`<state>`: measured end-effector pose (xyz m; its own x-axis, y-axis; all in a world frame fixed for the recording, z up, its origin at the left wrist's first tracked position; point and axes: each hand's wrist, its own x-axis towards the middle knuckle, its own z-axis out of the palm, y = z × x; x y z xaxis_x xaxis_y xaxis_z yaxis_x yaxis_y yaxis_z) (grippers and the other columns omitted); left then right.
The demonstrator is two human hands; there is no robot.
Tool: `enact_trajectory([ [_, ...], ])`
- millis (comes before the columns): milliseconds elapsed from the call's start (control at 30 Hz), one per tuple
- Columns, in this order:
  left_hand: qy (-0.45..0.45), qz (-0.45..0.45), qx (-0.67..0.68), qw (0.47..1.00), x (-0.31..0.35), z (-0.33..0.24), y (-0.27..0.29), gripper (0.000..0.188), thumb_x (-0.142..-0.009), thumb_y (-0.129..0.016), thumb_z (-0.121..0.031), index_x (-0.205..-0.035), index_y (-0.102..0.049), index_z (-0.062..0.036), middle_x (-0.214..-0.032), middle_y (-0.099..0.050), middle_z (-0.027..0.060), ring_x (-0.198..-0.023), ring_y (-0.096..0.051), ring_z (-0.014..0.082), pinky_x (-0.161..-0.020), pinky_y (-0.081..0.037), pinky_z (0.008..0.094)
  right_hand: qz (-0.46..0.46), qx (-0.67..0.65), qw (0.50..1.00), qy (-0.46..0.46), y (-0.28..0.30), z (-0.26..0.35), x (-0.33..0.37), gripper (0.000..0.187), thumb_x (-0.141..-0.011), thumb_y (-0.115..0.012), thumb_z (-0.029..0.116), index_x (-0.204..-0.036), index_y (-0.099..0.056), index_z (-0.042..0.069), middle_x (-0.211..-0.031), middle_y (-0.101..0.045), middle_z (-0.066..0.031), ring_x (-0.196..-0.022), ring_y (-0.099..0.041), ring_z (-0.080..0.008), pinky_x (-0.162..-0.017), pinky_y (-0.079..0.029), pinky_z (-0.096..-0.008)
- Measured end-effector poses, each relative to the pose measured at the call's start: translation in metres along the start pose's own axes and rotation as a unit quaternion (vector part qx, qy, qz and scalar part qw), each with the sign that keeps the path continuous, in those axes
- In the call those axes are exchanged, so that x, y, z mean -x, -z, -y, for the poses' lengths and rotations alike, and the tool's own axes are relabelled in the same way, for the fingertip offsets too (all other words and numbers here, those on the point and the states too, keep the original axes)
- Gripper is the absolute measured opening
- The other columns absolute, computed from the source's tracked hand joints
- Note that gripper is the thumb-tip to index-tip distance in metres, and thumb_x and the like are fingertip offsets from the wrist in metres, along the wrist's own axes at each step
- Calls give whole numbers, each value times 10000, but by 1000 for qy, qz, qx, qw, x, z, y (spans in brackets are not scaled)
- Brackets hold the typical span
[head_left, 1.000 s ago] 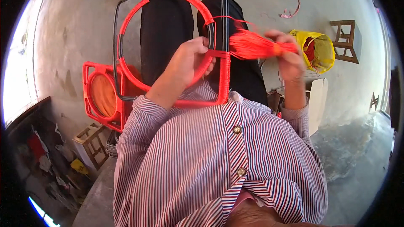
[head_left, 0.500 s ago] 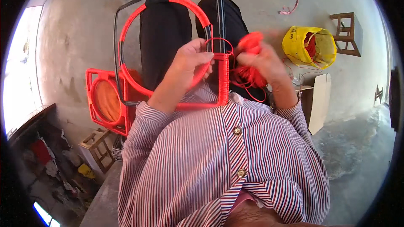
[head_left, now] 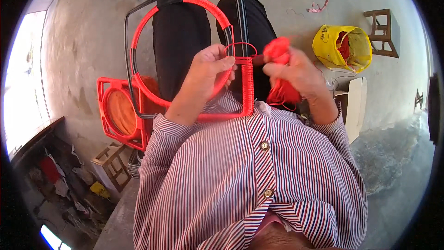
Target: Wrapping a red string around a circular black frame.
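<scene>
Across my lap lies a black metal frame (head_left: 239, 4) with a round inner ring (head_left: 209, 6). Red cord is wound tightly over much of the ring and along the frame's lower right side; black metal still shows elsewhere. My left hand (head_left: 203, 71) pinches the ring's right side, thumb on top, where a loop of cord (head_left: 245, 44) arches over to the frame's side bar. To the right of the frame, my right hand (head_left: 303, 75) is closed around a bundle of red cord (head_left: 279, 50), whose loose strands hang below the fist. Some fingertips are hidden.
A finished-looking red-wrapped frame with an orange-brown round centre (head_left: 121, 111) stands at left by a wooden stool (head_left: 111, 161). At right are a yellow bucket (head_left: 322, 46) holding red cord, another stool (head_left: 391, 32) and an opened carton (head_left: 356, 104). Pinkish strands (head_left: 326, 0) lie on the floor.
My right hand has moved a little to the right with the cord bundle, away from the frame. The left hand keeps its pinch on the ring. The whole view has shifted slightly.
</scene>
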<state>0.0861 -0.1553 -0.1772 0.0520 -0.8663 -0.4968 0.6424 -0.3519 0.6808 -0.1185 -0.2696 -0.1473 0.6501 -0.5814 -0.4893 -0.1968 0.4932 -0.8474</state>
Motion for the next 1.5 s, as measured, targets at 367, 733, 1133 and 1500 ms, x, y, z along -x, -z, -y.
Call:
enact_trajectory([
  [367, 13, -39, -39, 998, -1, -2, -5, 126, -862, -607, -60, -936, -524, -1, -771, -609, 88, -557, -586, 160, -493, -480, 266, 63, -81, 986, 131, -22, 6, 24, 164, -821, -643, 20, -955, -552, -1, -614, -557, -19, -461, -506, -81, -458, -408, -225],
  [733, -180, -120, -261, 941, 0, 8, -16, 481, -932, -492, -366, -1148, -485, 63, -818, -600, 116, -736, -578, 156, -664, -475, 299, 326, -155, 910, 203, 2, 45, 26, 217, -798, -643, 78, -983, -580, -16, -893, -608, -117, -761, -610, -162, -655, -484, -296],
  [1133, 15, -106, 53, 993, -3, -2, -8, 408, -993, -379, -425, -1087, -555, -69, -893, -633, 61, -632, -600, 144, -509, -477, 254, 19, 190, 952, 241, -11, -8, -41, 337, -764, -645, 36, -1100, -622, 35, -992, -612, -164, -846, -637, -291, -752, -518, -320],
  [1500, -205, -219, -73, 951, 7, -3, -22, 234, -1018, -363, -190, -1132, -485, -26, -887, -582, 27, -714, -543, 67, -623, -473, 211, -77, -38, 974, 210, -45, 14, -30, 222, -776, -686, 55, -995, -696, 87, -908, -682, -112, -810, -662, -244, -748, -528, -282],
])
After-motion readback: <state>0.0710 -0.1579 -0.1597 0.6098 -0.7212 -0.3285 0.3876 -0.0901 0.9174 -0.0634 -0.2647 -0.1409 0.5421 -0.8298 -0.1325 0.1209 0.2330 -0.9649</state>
